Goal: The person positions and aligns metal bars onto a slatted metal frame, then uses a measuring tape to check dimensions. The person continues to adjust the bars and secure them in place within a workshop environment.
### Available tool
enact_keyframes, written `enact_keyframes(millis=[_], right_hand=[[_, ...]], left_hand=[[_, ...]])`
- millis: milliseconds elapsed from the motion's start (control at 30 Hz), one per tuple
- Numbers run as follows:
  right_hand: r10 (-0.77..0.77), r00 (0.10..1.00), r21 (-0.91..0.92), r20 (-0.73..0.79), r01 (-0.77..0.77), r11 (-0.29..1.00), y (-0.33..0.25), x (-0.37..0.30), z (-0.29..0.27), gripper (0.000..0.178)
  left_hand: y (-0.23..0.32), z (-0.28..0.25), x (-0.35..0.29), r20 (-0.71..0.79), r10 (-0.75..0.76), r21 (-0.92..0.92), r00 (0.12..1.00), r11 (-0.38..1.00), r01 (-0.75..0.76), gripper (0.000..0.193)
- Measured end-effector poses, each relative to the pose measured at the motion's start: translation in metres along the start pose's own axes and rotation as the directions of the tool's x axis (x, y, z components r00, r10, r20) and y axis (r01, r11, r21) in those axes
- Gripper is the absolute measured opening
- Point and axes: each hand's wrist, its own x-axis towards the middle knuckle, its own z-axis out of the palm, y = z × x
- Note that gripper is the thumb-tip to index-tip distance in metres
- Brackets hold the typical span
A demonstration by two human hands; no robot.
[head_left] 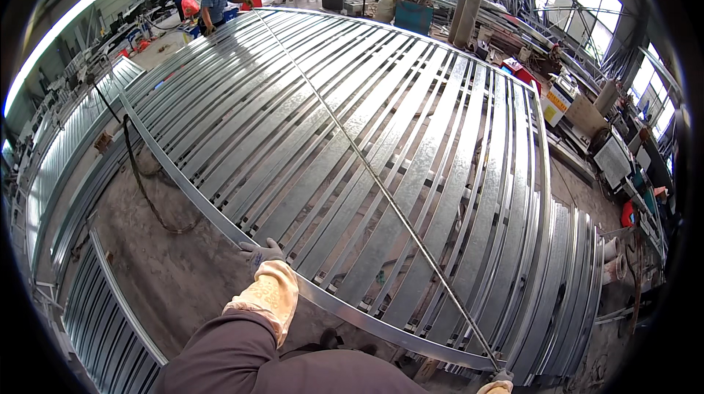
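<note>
A large slatted frame of shiny galvanized metal [308,285] spreads out in front of me, with long flat slats running across it. Over its slats, a long thin strip like a measuring tape [381,187] stretches diagonally from the far left edge to the near right corner. My left hand [262,253], in a grey glove with a tan patterned sleeve cover, rests at the frame's near edge, fingers apart. At the near right corner, my right hand [502,377] is closed at the strip's end; most of this hand is cut off by the picture's lower edge.
A co-worker [217,2] stands at the frame's far left corner, one hand near the strip's far end. More metal slats lie stacked at right [561,284] and lower left [110,328]. A dark cable [139,174] trails on the floor. Gas cylinders [467,16] stand beyond.
</note>
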Motion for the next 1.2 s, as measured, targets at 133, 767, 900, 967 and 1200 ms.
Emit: enact_keyframes(millis=[133, 767, 900, 967, 1200], right_hand=[[0.002, 1.000, 0.000, 0.001, -0.002, 1.000, 0.002, 0.005, 0.003, 0.031], [0.008, 0.933, 0.184, -0.360, 0.062, 0.981, 0.017, -0.022, -0.036, 0.051], [0.077, 0.981, 0.725, -0.176, 0.076, 0.684, 0.007, -0.083, -0.065, 0.014], [0.068, 0.973, 0.755, -0.220, 0.126, 0.644, 0.013, -0.106, -0.082, 0.011], [-0.001, 0.990, 0.821, -0.139, 0.116, 0.559, 0.035, -0.108, -0.160, 0.007]], left_hand=[[0.007, -0.022, -0.010, 0.081, -0.016, 0.011, 0.997, 1.000, 0.016, 0.090], [-0.009, 0.023, 0.013, 0.138, 0.013, 0.035, 0.990, 0.999, -0.018, 0.099], [-0.050, 0.034, 0.028, 0.112, 0.265, 0.079, 0.958, 0.958, -0.274, 0.089], [-0.091, 0.036, 0.027, 0.034, 0.570, 0.018, 0.821, 0.821, -0.571, 0.086], [-0.221, -0.044, -0.294, -0.010, 0.973, -0.638, -0.231, -0.184, -0.748, 0.045]])
